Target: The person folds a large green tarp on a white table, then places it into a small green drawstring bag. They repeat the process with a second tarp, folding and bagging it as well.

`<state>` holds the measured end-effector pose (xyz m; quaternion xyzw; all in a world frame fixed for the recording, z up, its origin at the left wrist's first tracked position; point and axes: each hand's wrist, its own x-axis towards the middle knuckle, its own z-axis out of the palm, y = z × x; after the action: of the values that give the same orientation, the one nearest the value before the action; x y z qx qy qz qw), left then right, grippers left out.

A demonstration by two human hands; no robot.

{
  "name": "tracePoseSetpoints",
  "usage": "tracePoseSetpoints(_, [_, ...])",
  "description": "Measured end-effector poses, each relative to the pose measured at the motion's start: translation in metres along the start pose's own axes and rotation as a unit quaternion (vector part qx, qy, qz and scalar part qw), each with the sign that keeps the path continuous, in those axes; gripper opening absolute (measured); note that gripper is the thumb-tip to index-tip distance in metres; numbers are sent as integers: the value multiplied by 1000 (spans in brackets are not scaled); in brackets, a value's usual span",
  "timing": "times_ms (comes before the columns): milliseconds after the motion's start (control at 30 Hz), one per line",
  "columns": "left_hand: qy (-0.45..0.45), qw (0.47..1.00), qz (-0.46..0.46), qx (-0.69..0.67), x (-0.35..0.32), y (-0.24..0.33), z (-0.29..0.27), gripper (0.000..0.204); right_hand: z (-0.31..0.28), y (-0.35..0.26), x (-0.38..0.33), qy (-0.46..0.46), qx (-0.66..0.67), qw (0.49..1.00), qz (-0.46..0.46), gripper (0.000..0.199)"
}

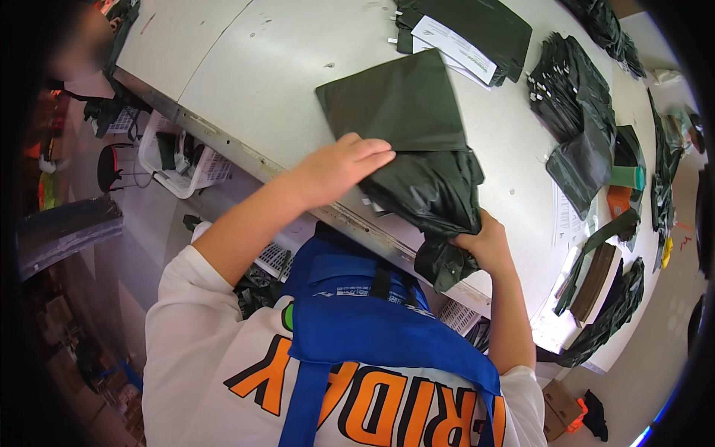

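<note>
A dark green folded garment (395,104) lies on the white table (261,67), its near end inside a glossy dark plastic bag (432,186). My left hand (344,165) lies flat on the bag's left side, fingers together and pointing right. My right hand (485,242) grips the bunched end of the bag at the table's near edge, where the loose plastic hangs over.
A stack of dark bagged items with white labels (462,37) sits at the far side. More dark bags (573,82) pile up to the right, with a green cup (625,177) and papers (567,220). White baskets (182,160) stand under the table.
</note>
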<state>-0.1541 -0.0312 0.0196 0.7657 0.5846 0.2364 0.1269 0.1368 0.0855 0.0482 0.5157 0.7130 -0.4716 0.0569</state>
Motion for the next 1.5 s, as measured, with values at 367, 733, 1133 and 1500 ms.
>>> tracePoseSetpoints(367, [113, 993, -7, 14, 20, 106, 26, 39, 22, 16, -22, 114, 84, 989, 43, 59])
tracePoseSetpoints(733, [66, 991, -103, 61, 82, 87, 24, 12, 33, -17, -38, 123, -126, 984, -31, 83])
tracePoseSetpoints(1133, [229, 954, 56, -187, 44, 63, 7, 51, 19, 13, -27, 226, 191, 955, 6, 48])
tracePoseSetpoints(1500, [172, 859, -206, -435, 25, 56, 88, 63, 22, 2, -11, 172, 414, 894, -18, 48])
